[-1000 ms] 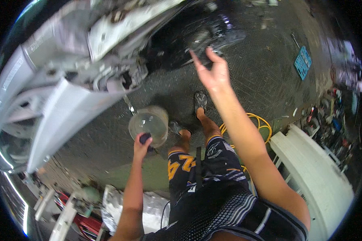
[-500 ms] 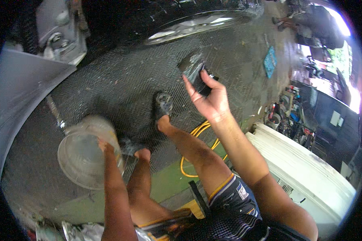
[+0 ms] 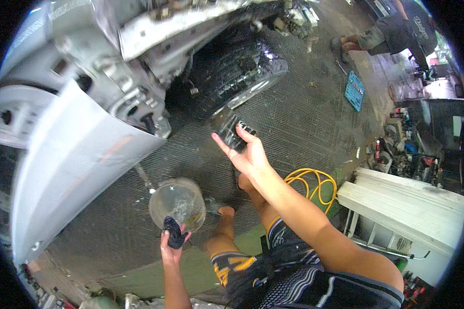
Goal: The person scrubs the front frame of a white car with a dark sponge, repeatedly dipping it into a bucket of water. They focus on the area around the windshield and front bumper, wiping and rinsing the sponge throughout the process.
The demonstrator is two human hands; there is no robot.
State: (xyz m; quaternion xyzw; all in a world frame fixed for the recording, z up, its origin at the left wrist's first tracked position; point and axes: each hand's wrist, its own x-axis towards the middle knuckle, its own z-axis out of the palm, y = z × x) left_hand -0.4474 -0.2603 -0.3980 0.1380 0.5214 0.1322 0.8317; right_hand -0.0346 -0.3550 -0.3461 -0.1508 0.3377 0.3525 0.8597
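My left hand (image 3: 171,251) grips a dark, wet-looking wad (image 3: 173,232), perhaps a cloth or sponge, near the rim of a translucent bucket (image 3: 161,200) with cloudy liquid inside. Out in front, my right hand (image 3: 251,155) has its thumb and fingers around a flat, dark, shiny rectangular piece (image 3: 226,130); its exact kind is unclear. To the left of the bucket stands a pale grey car panel (image 3: 82,165), with a faint reddish streak on it. Beyond the right hand is a car wheel (image 3: 263,82).
A yellow hose or cord (image 3: 322,180) lies coiled beside my leg. White stacked panels (image 3: 402,203) stand at the right. Farther off are a blue tool tray (image 3: 354,91), assorted tools (image 3: 397,149) and another person (image 3: 392,36). Exposed car bodywork (image 3: 154,31) fills the upper left.
My left hand has come up out of the bucket with the dark wad. My right hand still holds the flat piece. The view has shifted left, bringing more of the car into sight.
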